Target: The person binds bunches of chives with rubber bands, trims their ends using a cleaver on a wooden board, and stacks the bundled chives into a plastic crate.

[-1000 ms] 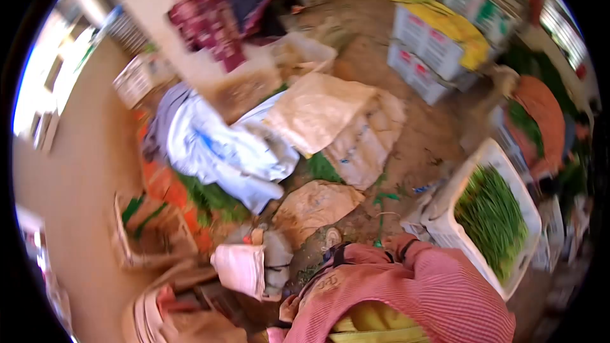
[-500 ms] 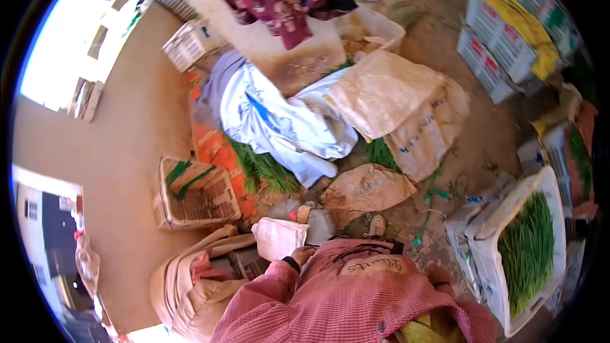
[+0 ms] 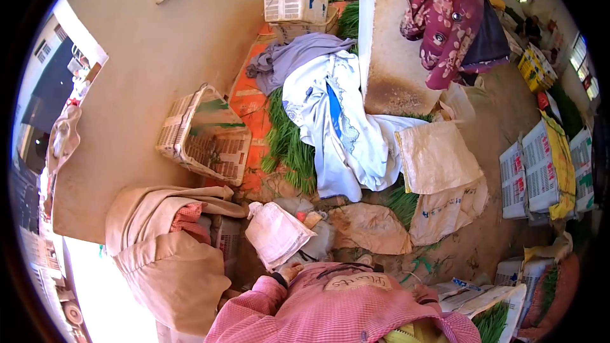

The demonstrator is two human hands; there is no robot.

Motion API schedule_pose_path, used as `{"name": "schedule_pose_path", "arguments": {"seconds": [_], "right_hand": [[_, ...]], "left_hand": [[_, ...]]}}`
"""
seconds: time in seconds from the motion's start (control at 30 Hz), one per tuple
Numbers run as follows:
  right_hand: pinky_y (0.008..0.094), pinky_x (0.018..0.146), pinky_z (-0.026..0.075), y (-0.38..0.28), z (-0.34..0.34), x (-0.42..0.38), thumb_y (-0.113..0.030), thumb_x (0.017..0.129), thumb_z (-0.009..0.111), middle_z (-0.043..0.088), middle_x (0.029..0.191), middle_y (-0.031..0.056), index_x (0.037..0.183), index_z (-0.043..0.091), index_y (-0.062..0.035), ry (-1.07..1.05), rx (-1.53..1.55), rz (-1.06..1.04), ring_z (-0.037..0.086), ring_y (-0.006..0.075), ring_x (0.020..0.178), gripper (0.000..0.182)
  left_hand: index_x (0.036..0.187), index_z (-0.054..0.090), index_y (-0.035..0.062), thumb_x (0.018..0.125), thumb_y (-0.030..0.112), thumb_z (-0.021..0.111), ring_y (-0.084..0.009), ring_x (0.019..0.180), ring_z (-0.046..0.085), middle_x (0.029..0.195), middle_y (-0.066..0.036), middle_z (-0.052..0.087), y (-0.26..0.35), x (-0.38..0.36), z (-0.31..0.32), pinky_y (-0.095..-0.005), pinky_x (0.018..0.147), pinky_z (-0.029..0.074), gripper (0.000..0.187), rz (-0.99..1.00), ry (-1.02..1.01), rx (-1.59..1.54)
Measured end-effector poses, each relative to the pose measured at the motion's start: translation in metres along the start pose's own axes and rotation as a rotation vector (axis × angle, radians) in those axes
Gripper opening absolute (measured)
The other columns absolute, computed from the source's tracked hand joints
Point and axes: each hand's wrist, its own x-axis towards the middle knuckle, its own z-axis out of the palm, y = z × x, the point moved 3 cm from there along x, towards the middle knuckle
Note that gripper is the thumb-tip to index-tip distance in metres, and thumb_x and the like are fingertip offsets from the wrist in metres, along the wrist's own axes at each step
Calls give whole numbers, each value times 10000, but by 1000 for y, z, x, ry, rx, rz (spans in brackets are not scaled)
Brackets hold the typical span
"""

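A white woven sack (image 3: 277, 234) lies tilted low in the head view, just above the person's pink striped sleeve (image 3: 254, 308). The left hand (image 3: 290, 272) shows at the end of that sleeve, right at the lower edge of the sack and seemingly touching it; only a small part of the hand is seen, so whether its fingers are spread or pinching the cloth cannot be told. The right hand is hidden behind the person's body and sleeve.

Just left of the sack stands a beige cloth-covered bundle (image 3: 168, 260) with a bit of pink fabric showing in its top. Right of the sack, brown paper sacks (image 3: 372, 228) lie flat on the dirt floor (image 3: 502, 114). Above it, a heap of green chives (image 3: 289, 146) lies on an orange mat (image 3: 244, 101), partly under a white cloth (image 3: 343, 127). A woven plastic basket (image 3: 203, 136) leans beside the mat against the tan wall (image 3: 152, 63). At the lower right, a white crate (image 3: 502, 298) holds more greens.
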Motion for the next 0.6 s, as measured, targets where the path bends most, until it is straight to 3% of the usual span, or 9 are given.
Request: {"name": "schedule_pose_path", "arguments": {"seconds": [0.1, 0.13, 0.2, 0.3, 0.33, 0.4, 0.47, 0.6], "right_hand": [[318, 574, 448, -68, 17, 12, -230, 862, 509, 624, 787, 76, 1110, 551, -75, 3, 37, -114, 574, 191, 672, 296], [284, 536, 417, -98, 31, 0, -184, 847, 544, 597, 748, 54, 1099, 553, -79, -15, 66, -163, 528, 156, 618, 273], [250, 499, 386, -143, 56, -4, -138, 833, 578, 570, 710, 31, 1089, 555, -82, -34, 74, -217, 481, 122, 563, 263], [284, 579, 435, -180, 100, 11, -168, 826, 584, 601, 834, 59, 1137, 533, -75, -210, -412, -391, 548, 152, 679, 328], [302, 632, 458, -199, 122, -11, -197, 820, 589, 620, 907, 83, 1154, 524, -65, -218, -626, -408, 583, 177, 752, 365], [328, 784, 454, -242, 160, -74, -276, 804, 589, 598, 1076, 137, 1183, 503, -45, -153, -1248, -639, 583, 243, 953, 452], [333, 877, 416, -272, 185, -102, -345, 792, 573, 550, 1160, 167, 1194, 498, -49, -236, -1449, -687, 533, 283, 1063, 505], [337, 881, 416, -335, 237, -96, -382, 733, 641, 542, 1167, 176, 1262, 436, -106, -362, -1705, -664, 530, 275, 1069, 631]], "left_hand": [[1082, 588, 9, 814, 260, 583, -195, 938, 556, 1014, -90, 618, -103, 38, -14, -289, 842, 417, 367, -24, 50, -277], [1094, 578, 5, 817, 249, 577, -186, 947, 553, 1022, -83, 616, -90, 12, -22, -288, 835, 420, 369, -87, 136, -347], [1089, 575, -1, 821, 252, 568, -170, 930, 549, 998, -66, 616, -138, 26, -24, -272, 812, 425, 368, -121, 203, -500], [1075, 579, 3, 815, 236, 578, -153, 825, 543, 913, -47, 610, -156, 9, -22, -254, 737, 428, 349, -69, 293, -618], [1068, 581, 4, 813, 228, 583, -144, 772, 540, 871, -38, 608, -157, 0, -21, -246, 700, 429, 339, -40, 334, -662], [1069, 584, 10, 804, 197, 599, -137, 728, 537, 841, -30, 609, -146, -20, -18, -242, 668, 432, 325, -163, 314, -652], [1068, 589, 16, 797, 185, 609, -130, 719, 544, 831, -26, 613, -150, -27, -2, -242, 661, 442, 320, -256, 375, -865], [1087, 591, 46, 790, 205, 627, -138, 773, 580, 902, -61, 639, -143, -40, 39, -257, 705, 461, 339, -349, 445, -906]]}}
